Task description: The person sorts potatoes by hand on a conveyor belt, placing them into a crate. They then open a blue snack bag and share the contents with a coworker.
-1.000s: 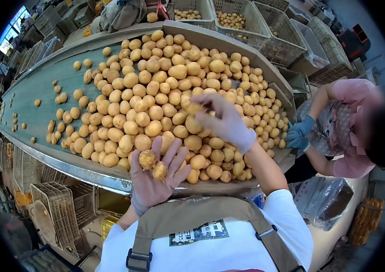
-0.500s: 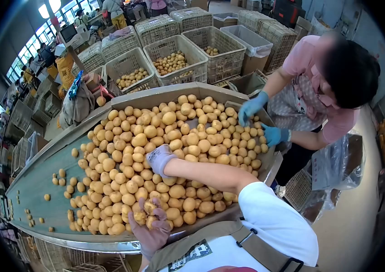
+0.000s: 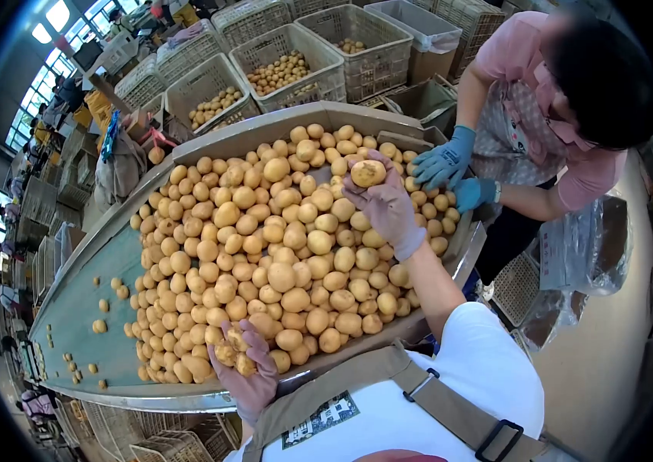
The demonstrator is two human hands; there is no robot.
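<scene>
Round yellow potatoes (image 3: 282,276) lie in a thick layer on a sloping table. My right hand (image 3: 389,212), in a light purple glove, is raised over the upper right of the pile with one potato (image 3: 368,173) between its fingers, a brownish patch on the potato's skin. Near the table's front edge my left hand (image 3: 253,377), gloved too and palm up, cradles a few rough, knobbly potatoes (image 3: 234,350).
A co-worker's blue-gloved hands (image 3: 446,160) rest at the pile's right end. The metal rim (image 3: 165,400) borders a green belt (image 3: 72,323) with scattered potatoes. Crates of potatoes (image 3: 288,73) stand behind; cartons in plastic (image 3: 572,246) are at right.
My right hand has moved from mid-pile to the upper right, turned over and now holds a potato. My left hand still holds its potatoes. The camera view has shifted.
</scene>
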